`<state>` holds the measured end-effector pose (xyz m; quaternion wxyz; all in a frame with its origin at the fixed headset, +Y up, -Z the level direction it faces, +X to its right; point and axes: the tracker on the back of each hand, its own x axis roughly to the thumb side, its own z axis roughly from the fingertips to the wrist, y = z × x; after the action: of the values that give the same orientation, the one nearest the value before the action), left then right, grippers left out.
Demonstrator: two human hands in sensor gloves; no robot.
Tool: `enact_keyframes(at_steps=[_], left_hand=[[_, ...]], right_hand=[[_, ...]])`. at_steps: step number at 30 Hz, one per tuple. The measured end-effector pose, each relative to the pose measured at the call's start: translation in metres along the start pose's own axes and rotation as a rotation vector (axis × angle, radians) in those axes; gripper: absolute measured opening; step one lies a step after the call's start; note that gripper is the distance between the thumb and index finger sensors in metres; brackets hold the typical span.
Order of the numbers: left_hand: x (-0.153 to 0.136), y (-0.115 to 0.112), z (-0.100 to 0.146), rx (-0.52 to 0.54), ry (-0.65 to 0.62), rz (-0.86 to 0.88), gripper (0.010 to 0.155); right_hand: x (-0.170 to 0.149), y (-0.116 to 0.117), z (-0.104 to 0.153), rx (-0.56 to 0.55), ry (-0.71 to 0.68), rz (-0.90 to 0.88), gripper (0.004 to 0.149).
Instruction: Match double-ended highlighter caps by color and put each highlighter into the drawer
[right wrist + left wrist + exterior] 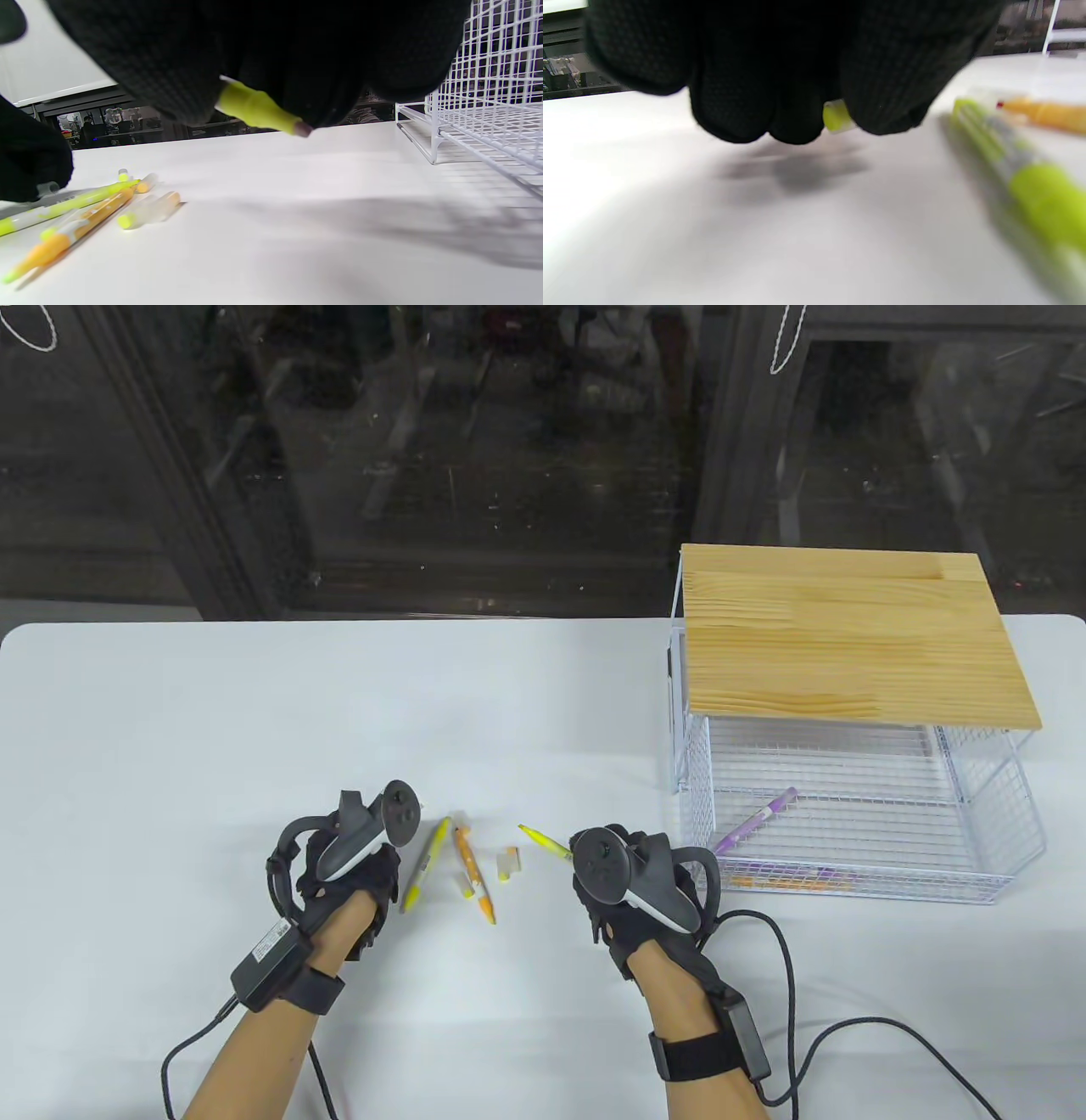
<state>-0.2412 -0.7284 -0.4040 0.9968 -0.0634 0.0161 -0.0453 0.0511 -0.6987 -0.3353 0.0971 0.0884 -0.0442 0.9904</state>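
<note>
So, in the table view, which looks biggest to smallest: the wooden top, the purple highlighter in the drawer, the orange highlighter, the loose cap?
1. Wooden top.
2. Purple highlighter and orange highlighter: similar length, too close to rank.
3. Loose cap.

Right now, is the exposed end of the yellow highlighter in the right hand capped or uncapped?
Uncapped. The yellow highlighter held by the right hand ends in a bare dark tip in the right wrist view, with no cap over it.

table view: high, looking down at white counter (212, 712) from person's side. left wrist view: low, close under glove, facing yellow highlighter (1018, 178). right wrist view: low, facing leftward; shares highlighter cluster, wire drawer (488, 106) at right.
</note>
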Motion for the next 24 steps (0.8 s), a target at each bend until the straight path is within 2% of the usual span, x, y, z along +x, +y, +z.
enact_keyframes(at_steps=[5,11,16,24], left_hand=[[-0.009,0.024,0.013,0.085,-0.008,0.057,0.047],[-0.02,0.035,0.026,0.102,-0.006,0.156,0.048],[-0.021,0.029,0.038,0.171,-0.047,0.202,0.049],[-0.018,0.017,0.046,0.167,-0.174,0.254,0.048]], right_hand=[[-0.002,0.0,0.0,-0.006,0.004,-0.001,0.048],[-0.003,0.0,0.0,-0.009,0.003,-0.002,0.048],[-0.003,0.001,0.0,-0.007,0.003,-0.002,0.048],[-0.004,0.001,0.0,-0.013,0.002,0.001,0.047]])
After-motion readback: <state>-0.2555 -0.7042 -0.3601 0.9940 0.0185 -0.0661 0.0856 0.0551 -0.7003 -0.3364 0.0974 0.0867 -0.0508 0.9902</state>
